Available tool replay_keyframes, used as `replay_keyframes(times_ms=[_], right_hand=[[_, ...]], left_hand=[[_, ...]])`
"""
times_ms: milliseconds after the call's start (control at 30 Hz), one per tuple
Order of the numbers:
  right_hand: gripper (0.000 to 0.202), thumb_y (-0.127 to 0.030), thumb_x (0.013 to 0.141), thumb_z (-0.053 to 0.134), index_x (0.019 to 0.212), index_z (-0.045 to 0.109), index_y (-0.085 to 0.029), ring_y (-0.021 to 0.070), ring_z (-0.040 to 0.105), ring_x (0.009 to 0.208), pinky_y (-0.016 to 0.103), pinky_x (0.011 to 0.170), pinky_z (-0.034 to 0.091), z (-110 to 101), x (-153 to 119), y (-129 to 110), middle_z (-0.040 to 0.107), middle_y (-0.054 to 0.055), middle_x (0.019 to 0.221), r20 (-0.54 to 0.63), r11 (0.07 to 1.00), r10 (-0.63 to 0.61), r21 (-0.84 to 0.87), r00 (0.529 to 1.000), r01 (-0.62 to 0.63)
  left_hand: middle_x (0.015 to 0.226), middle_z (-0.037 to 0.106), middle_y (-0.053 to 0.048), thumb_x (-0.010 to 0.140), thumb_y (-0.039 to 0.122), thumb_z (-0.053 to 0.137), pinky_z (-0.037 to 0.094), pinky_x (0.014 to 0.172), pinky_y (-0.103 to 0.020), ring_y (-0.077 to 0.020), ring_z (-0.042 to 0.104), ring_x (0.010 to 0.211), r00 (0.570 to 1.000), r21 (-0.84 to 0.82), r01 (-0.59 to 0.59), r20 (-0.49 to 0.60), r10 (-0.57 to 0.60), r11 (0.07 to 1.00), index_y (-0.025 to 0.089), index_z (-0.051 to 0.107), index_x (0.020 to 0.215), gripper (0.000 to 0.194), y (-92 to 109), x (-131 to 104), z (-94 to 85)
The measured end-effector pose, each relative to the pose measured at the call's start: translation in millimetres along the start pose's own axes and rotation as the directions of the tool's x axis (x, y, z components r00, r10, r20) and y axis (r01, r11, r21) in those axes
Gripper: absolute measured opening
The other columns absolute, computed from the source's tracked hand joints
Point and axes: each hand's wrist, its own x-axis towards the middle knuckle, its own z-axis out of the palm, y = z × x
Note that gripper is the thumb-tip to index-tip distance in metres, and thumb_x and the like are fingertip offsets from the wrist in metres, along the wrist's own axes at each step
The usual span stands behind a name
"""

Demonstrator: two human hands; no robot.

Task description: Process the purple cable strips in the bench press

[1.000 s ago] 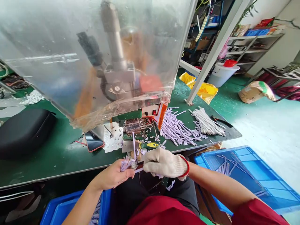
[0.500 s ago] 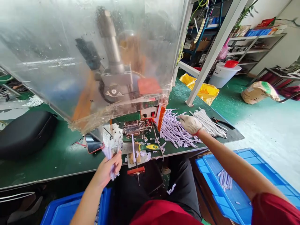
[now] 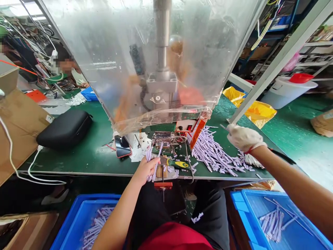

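Note:
My bare left hand [image 3: 146, 170] is closed round a bundle of pale lilac strips [image 3: 149, 157] at the table's front edge. A single lilac strip [image 3: 159, 154] stands by its thumb and points toward the metal die [image 3: 163, 139] of the machine. My right hand [image 3: 244, 138], in a white knitted glove, is pinched shut above the table's right side. A thin pale strip [image 3: 223, 127] pokes out from its fingertips. Left of the glove lies a heap of lilac strips [image 3: 214, 152]. Below the glove, white strips [image 3: 253, 161] are partly hidden.
A cloudy plastic shield [image 3: 111, 52] hangs before the machine. A yellow-green handled scraper [image 3: 179, 164], phone [image 3: 122, 146] and black case [image 3: 63, 129] lie on the table. Blue bins [image 3: 69, 218] [image 3: 249, 222] with strips stand at both sides. People sit at far left.
My view has swung left. My right hand has moved from the lilac heap to the right, above the white strips. The left hand with its bundle has come closer to the die.

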Motion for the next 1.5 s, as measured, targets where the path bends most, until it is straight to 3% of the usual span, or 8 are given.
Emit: replay_keyframes(times_ms=[133, 233, 333, 433, 633, 767, 1033, 1500], right_hand=[[0.022, -0.036, 0.087, 0.054, 0.098, 0.068, -0.024, 0.0254, 0.064, 0.081, 0.042, 0.073, 0.043, -24, -44, -26, 0.07, 0.015, 0.092, -0.18, 0.986, 0.066, -0.136, 0.981, -0.092], [0.022, -0.039, 0.085, 0.054, 0.085, 0.066, -0.021, 0.0173, 0.06, 0.065, 0.032, 0.06, 0.045, 2, -83, -62, 0.068, 0.007, 0.077, 0.075, 0.966, 0.021, 0.256, 0.997, -0.039], [0.021, -0.04, 0.083, 0.057, 0.08, 0.059, -0.019, 0.012, 0.054, 0.054, 0.024, 0.048, 0.042, 56, -111, -105, 0.066, 0.004, 0.074, 0.331, 0.675, -0.117, 0.718, 0.936, -0.17], [0.023, -0.04, 0.08, 0.061, 0.082, 0.056, -0.017, 0.0073, 0.046, 0.043, 0.02, 0.038, 0.036, 107, -122, -145, 0.066, 0.003, 0.076, 0.511, 0.394, -0.24, 0.828, 0.825, -0.399], [0.027, -0.037, 0.081, 0.068, 0.097, 0.062, -0.015, 0.0103, 0.059, 0.057, 0.019, 0.049, 0.046, 146, -117, -176, 0.063, 0.003, 0.076, 0.489, 0.082, -0.339, 0.866, 0.803, -0.493], [0.033, -0.041, 0.081, 0.072, 0.099, 0.066, -0.014, 0.0102, 0.061, 0.062, 0.02, 0.055, 0.051, 153, -114, -169, 0.064, 0.004, 0.081, 0.486, 0.106, -0.326, 0.871, 0.811, -0.479], [0.041, -0.056, 0.085, 0.06, 0.08, 0.062, -0.015, 0.0086, 0.051, 0.034, 0.018, 0.032, 0.038, 170, -101, -174, 0.064, 0.001, 0.056, 0.504, 0.458, -0.106, 0.79, 0.857, -0.408], [0.034, -0.043, 0.085, 0.057, 0.067, 0.062, -0.015, 0.0089, 0.048, 0.029, 0.017, 0.027, 0.034, 175, -84, -185, 0.062, 0.003, 0.048, 0.526, 0.378, -0.017, 0.791, 0.85, -0.482]], left_hand=[[0.041, 0.028, 0.012, 0.076, 0.047, 0.07, 0.009, 0.038, -0.02, -0.0025, 0.018, 0.034, 1.0, 0.008, -0.02, -0.021, 0.02, 1.0, 0.015, 0.062, 0.069, 0.035, 4, -17, -13.2], [0.042, 0.028, 0.012, 0.078, 0.048, 0.07, 0.01, 0.038, -0.02, -0.0024, 0.019, 0.034, 0.997, -0.005, -0.04, -0.063, 0.039, 0.999, 0.014, 0.062, 0.071, 0.035, 3, -29, -19.0], [0.039, 0.029, 0.012, 0.08, 0.049, 0.07, 0.012, 0.039, -0.02, -0.0031, 0.02, 0.034, 0.994, -0.031, -0.061, -0.094, 0.058, 0.998, 0.014, 0.063, 0.073, 0.036, 0, -37, -21.5], [0.037, 0.031, 0.011, 0.082, 0.049, 0.069, 0.015, 0.04, -0.02, -0.0038, 0.022, 0.035, 0.994, -0.059, -0.097, -0.063, 0.094, 0.993, 0.013, 0.066, 0.078, 0.036, 0, -41, -23.5], [0.037, 0.035, 0.01, 0.084, 0.048, 0.068, 0.024, 0.042, -0.02, -0.0046, 0.024, 0.037, 0.993, -0.047, -0.119, -0.034, 0.117, 0.992, 0.013, 0.069, 0.079, 0.036, 2, -46, -29.5], [0.038, 0.039, 0.009, 0.08, 0.051, 0.071, 0.023, 0.04, -0.019, -0.0036, 0.023, 0.035, 0.995, -0.085, -0.09, -0.046, 0.086, 0.992, 0.013, 0.068, 0.078, 0.038, -2, -48, -32.4], [0.043, 0.048, 0.007, 0.077, 0.051, 0.074, 0.019, 0.037, -0.017, -0.0007, 0.026, 0.032, 0.995, -0.127, -0.071, -0.086, 0.06, 0.989, 0.012, 0.069, 0.076, 0.039, -9, -51, -39.5], [0.055, 0.057, 0.002, 0.071, 0.053, 0.076, 0.017, 0.033, -0.016, -0.0008, 0.033, 0.034, 0.991, -0.109, -0.009, -0.133, -0.005, 0.994, 0.013, 0.066, 0.07, 0.042, -15, -52, -40.4]])
